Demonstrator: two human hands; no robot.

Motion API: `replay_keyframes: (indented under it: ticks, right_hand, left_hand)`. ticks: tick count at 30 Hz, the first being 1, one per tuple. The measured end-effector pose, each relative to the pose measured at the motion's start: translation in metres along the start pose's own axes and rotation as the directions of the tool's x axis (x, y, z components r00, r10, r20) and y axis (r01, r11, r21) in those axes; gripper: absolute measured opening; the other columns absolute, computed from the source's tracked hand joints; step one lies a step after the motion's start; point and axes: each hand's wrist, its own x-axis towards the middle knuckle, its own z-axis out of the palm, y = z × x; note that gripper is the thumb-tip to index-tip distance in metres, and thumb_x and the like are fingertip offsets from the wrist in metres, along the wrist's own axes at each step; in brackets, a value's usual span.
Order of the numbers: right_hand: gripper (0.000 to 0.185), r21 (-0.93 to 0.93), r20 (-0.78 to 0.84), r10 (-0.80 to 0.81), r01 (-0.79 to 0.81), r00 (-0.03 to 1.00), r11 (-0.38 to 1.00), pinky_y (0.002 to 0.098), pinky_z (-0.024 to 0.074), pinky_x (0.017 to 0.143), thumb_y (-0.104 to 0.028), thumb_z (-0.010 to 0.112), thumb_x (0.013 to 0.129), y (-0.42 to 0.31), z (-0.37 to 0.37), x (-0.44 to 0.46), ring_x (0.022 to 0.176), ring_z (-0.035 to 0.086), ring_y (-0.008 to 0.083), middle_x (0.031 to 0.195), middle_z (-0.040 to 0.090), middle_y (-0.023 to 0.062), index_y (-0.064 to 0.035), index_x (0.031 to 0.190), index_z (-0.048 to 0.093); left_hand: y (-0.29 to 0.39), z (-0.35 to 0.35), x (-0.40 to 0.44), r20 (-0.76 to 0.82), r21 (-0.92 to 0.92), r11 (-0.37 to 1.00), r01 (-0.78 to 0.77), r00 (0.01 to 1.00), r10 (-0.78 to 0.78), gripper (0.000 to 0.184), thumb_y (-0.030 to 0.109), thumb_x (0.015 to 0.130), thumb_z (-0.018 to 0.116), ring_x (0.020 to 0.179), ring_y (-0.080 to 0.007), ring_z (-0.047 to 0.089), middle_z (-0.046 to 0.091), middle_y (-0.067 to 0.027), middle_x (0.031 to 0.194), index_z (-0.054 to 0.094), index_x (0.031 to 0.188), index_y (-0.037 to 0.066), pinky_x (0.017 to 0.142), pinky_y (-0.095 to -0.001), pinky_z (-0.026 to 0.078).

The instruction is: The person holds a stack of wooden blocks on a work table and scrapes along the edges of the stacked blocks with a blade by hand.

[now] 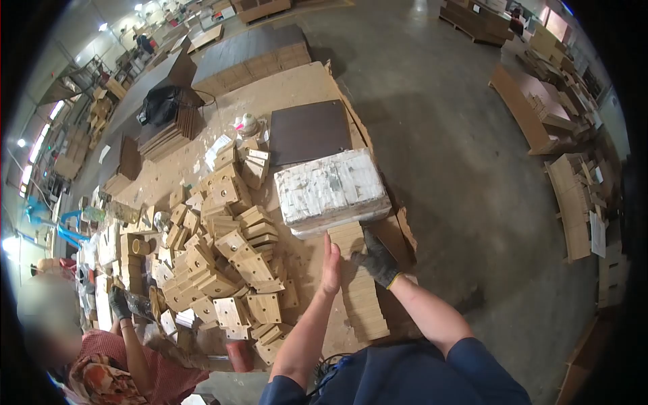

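A long row of thin wooden pieces (361, 297) lies on the table in front of me, its far end close to the white taped block (331, 187). My left hand (330, 264) is bare and lies flat along the left side of the row, fingers stretched out and pointing forward. On the right side, my right hand (378, 259) wears a dark glove and rests against the row, its thumb over the top edge and its fingers spread. Left of the row is a large heap of drilled wooden blocks (233, 246).
Beyond the white block lies a dark brown panel (309, 131). Stacked boards (253, 59) and a black bag (160, 104) are farther back. At the lower left a co-worker (135, 364) stands by the table, with a gloved hand near a bottle. Pallets of boards (574, 202) stand at right.
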Motion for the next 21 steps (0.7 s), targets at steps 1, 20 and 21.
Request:
replay_keyframes:
  ticks: [1, 20, 21]
  right_hand:
    - [0.088, -0.152, 0.002, -0.011, 0.011, 1.0, 0.988, 0.0387, 0.0373, 0.099, -0.033, 0.071, 0.072, -0.003, 0.0, 0.0, 0.121, 0.045, 0.0334, 0.133, 0.045, 0.0223, 0.0013, 0.14, 0.026]
    - [0.088, 0.002, 0.002, 0.002, -0.002, 1.0, 1.0, 0.035, 0.0232, 0.11, -0.03, 0.07, 0.074, -0.004, -0.004, 0.003, 0.135, 0.028, 0.0281, 0.143, 0.033, 0.0195, 0.003, 0.141, 0.024]
    - [0.088, 0.029, 0.037, 0.023, -0.024, 0.999, 0.999, 0.0342, 0.021, 0.111, -0.031, 0.069, 0.075, -0.006, -0.005, 0.001, 0.136, 0.026, 0.0271, 0.145, 0.03, 0.019, 0.0034, 0.141, 0.023]
  left_hand:
    - [0.001, -0.001, 0.002, 0.019, 0.034, 0.999, -0.027, 0.999, 0.027, 0.081, 0.055, 0.094, 0.035, 0.139, -0.0231, 0.011, 0.011, -0.012, 0.152, 0.003, 0.146, 0.003, 0.112, -0.0351, 0.01]
    - [-0.008, -0.008, 0.01, 0.052, 0.081, 0.996, -0.045, 0.998, 0.041, 0.077, 0.05, 0.095, 0.04, 0.137, -0.0225, 0.019, 0.023, -0.0143, 0.148, 0.013, 0.144, -0.003, 0.111, -0.0332, 0.014]
    - [-0.007, -0.009, 0.01, 0.039, 0.055, 0.996, -0.065, 0.997, 0.063, 0.078, 0.05, 0.094, 0.041, 0.137, -0.023, 0.019, 0.023, -0.0153, 0.148, 0.014, 0.144, -0.004, 0.111, -0.0334, 0.014]
